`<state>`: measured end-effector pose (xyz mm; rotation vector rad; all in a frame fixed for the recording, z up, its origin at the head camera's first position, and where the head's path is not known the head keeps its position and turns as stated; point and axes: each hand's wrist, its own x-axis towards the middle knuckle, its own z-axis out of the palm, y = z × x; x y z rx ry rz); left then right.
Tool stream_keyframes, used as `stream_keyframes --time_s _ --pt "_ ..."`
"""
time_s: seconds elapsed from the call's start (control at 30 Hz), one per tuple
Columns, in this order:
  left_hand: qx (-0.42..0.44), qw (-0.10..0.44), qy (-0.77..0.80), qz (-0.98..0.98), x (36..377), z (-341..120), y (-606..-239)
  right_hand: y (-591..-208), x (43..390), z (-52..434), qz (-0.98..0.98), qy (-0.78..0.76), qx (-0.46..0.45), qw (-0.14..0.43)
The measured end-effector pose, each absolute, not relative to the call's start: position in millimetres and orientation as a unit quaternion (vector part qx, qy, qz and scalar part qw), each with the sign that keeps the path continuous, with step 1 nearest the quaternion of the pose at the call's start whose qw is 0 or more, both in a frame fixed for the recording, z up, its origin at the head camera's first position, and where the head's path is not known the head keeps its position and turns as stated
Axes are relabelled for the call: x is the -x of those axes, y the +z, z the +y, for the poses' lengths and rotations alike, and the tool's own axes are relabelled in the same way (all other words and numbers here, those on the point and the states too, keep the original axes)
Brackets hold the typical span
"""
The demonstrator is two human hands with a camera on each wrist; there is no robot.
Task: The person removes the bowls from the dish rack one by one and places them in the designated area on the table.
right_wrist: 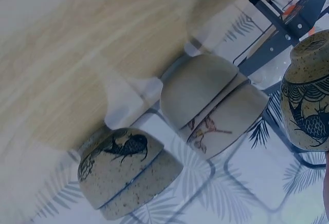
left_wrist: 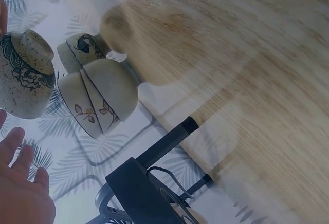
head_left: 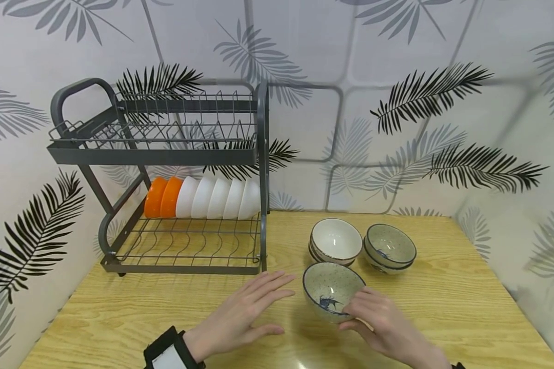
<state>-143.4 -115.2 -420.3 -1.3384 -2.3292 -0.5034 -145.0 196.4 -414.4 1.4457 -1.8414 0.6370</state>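
My right hand (head_left: 388, 325) pinches the near right rim of a speckled grey bowl (head_left: 325, 287) with a blue figure inside. The bowl is tilted and held above the table; its patterned outside shows in the right wrist view, where the bowl (right_wrist: 306, 98) is at the right edge. To the left of it, my left hand (head_left: 244, 318) is spread with its fingers straight, apart from the bowl and holding nothing. Behind the held bowl stand a stack of white bowls (head_left: 337, 238) and, to their right, a stack of speckled bowls (head_left: 391, 246).
A dark two-tier dish rack (head_left: 180, 269) stands at the back left. Its lower tier holds two orange bowls (head_left: 154, 200) and several white bowls (head_left: 219, 200) on edge; wire runs across its upper tier (head_left: 166, 128). A patterned wall (head_left: 304, 123) rises behind the wooden table (head_left: 461, 297).
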Motion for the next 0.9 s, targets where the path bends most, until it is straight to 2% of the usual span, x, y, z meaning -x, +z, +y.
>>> stream_keyframes --time_s 0.37,0.73,0.9 --pt "0.48 0.205 -0.181 -0.833 144.8 -118.9 -422.1 -400.7 152.6 216.0 -0.726 0.229 -0.51 0.4" --pt "0.465 0.176 -0.19 -0.847 142.3 -119.3 -422.7 -394.3 165.6 238.6 -0.738 0.228 -0.485 0.41" --pt "0.471 0.194 -0.183 -0.841 143.4 -119.7 -424.1 -393.5 172.7 251.5 -0.755 0.224 -0.459 0.412"
